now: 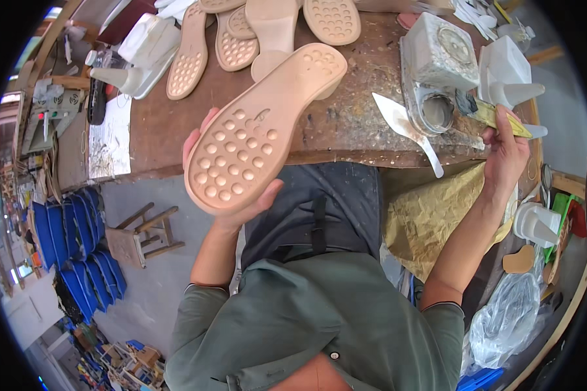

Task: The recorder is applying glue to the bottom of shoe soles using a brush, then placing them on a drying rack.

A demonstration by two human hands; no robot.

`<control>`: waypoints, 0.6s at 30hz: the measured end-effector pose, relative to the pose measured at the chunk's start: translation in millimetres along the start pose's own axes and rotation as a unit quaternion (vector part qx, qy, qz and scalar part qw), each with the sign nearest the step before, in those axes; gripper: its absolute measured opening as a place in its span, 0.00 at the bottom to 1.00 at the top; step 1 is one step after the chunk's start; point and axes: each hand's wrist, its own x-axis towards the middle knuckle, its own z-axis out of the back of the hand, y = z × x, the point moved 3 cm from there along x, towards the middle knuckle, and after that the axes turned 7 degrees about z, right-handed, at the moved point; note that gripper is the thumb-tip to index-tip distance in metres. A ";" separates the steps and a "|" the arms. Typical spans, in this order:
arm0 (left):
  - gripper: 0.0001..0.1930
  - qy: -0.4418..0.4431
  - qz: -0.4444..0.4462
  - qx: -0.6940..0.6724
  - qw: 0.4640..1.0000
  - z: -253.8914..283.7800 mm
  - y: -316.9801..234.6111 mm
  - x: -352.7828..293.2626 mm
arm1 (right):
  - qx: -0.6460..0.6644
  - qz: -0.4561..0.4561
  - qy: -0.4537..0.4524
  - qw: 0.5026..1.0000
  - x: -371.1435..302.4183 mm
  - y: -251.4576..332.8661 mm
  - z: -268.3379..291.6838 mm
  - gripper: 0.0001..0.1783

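My left hand (246, 214) is closed round the wide front end of a beige shoe sole (257, 127), with the thumb at its right edge and fingers at its left. The sole is tilted, its face with round dimples upward and its heel pointing away to the right. In my right hand (507, 144) is a brush (492, 116) with a flat yellowish handle, pinched between thumb and fingers. Its dark tip is close to the round mouth of a stained glue pot (437, 112). A white pointed spatula (407, 127) lies left of the pot.
Several more beige soles (188, 55) lie along the far side of the brown worktable (352, 111). White bottles with cone spouts (143, 55) stand at left and right. Brown paper (430, 215) hangs below the front edge. A wooden stool (143, 234) and blue stacked pieces (72, 228) are at left.
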 end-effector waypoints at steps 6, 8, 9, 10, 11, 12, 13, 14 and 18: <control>0.55 0.007 0.004 -0.025 1.000 2.7 15.0 -3.5 | -0.089 -0.018 -0.002 0.996 -7.2 -13.7 4.9 0.13; 0.54 0.019 0.004 -0.046 0.999 0.9 17.4 -3.1 | -0.104 -0.007 0.000 0.995 -8.8 -12.3 2.8 0.13; 0.54 0.017 0.006 -0.047 0.999 0.8 18.5 -2.9 | -0.106 -0.008 0.002 0.994 -8.8 -11.0 1.2 0.13; 0.54 0.018 0.005 -0.048 0.999 0.4 19.6 -2.5 | -0.109 -0.003 0.004 0.994 -8.4 -8.8 -0.4 0.13; 0.54 0.020 0.003 -0.050 0.999 -0.2 20.4 -2.1 | -0.113 0.002 0.005 0.994 -8.2 -7.4 -1.6 0.13; 0.54 0.018 0.004 -0.052 0.998 -1.0 20.2 -1.0 | -0.115 0.002 0.006 0.993 -8.1 -6.4 -1.9 0.13; 0.55 0.026 0.003 -0.057 0.998 -2.3 19.3 0.2 | -0.113 0.008 -0.002 0.994 -7.9 -5.1 -1.5 0.14; 0.55 0.033 0.002 -0.062 0.998 -3.9 19.1 1.0 | -0.111 0.013 -0.009 0.994 -7.2 -3.7 -1.5 0.14; 0.56 0.084 -0.007 -0.015 0.996 -18.9 20.3 0.2 | -0.151 0.017 -0.002 0.988 -9.4 0.0 -4.5 0.13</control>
